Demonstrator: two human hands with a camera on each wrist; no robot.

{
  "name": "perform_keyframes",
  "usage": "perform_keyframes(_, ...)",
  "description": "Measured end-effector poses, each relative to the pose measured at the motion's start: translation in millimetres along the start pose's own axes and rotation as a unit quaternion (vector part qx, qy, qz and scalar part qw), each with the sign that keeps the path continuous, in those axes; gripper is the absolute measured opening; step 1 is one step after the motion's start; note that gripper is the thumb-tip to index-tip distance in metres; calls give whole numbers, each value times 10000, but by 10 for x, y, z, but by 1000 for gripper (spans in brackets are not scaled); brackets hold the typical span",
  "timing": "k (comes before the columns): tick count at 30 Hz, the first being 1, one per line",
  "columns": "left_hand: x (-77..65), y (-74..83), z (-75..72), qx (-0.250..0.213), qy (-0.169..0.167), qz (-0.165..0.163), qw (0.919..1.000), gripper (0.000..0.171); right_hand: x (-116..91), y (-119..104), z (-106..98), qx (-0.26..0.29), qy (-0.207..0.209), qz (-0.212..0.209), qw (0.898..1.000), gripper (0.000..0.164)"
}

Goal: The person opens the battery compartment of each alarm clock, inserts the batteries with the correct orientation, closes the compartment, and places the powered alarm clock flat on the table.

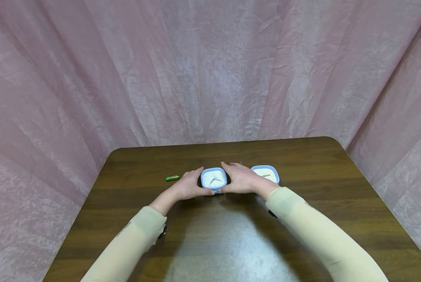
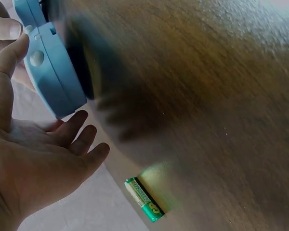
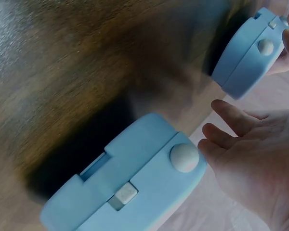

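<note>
Since opposed holds probably steady it, my left hand (image 1: 190,185) and right hand (image 1: 242,179) pinch one blue clock (image 1: 214,178), dial (image 1: 210,176) facing me.

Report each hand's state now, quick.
Left hand: holding the blue clock between both hands.
Right hand: holding that same clock, from its right side.

The brown wooden table (image 1: 224,243) bears a green battery (image 1: 172,178) at ten o'clock, a blue clock (image 1: 214,178) at twelve, another clock (image 1: 269,172) at two.
</note>
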State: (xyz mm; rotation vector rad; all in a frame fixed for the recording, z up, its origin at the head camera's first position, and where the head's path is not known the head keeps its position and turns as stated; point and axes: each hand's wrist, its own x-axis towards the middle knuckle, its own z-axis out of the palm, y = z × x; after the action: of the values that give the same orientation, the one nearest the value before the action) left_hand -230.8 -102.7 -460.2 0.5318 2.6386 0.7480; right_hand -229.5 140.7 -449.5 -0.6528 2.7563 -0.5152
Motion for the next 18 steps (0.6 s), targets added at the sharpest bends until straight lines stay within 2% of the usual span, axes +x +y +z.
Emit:
perform_keyframes(9,13,17,25,2,27,-158,9999,107,48,-2,34,124,-52,-56,9999,106)
perform_keyframes(18,37,25,39,-265,232,62,9994,89,82,52,83,231,83,-200,9995,107)
